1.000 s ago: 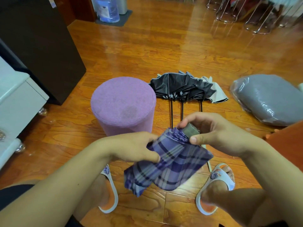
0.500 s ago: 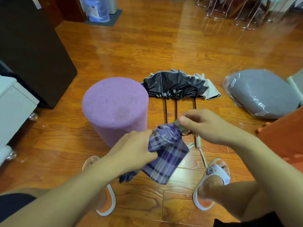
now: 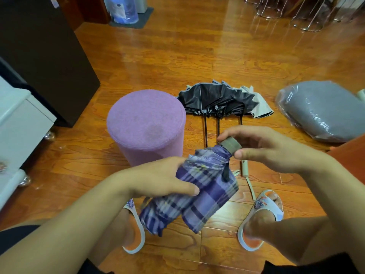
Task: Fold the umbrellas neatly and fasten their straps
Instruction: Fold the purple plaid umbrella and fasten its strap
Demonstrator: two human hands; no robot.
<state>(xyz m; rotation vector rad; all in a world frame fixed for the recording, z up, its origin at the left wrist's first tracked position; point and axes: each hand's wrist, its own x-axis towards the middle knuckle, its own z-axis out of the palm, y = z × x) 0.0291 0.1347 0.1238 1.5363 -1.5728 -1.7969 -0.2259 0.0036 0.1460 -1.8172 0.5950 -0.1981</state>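
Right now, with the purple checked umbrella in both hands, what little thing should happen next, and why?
Probably twist the loose cloth tighter round the shaft. The right hand pinches the grey-green end cap, the left hand grips the purple plaid fabric umbrella, and its folds still hang baggy and uneven. The dark strap dangles unfastened, so the cloth likely needs rolling first.

I cannot read any text, brand, number or sign here. The white slipper (image 3: 262,206) on my right foot carries a small coloured print on its strap, but it is too blurred to tell if it has letters. The blue-and-white label on the container (image 3: 122,8) at the far wall is also too blurred to read.
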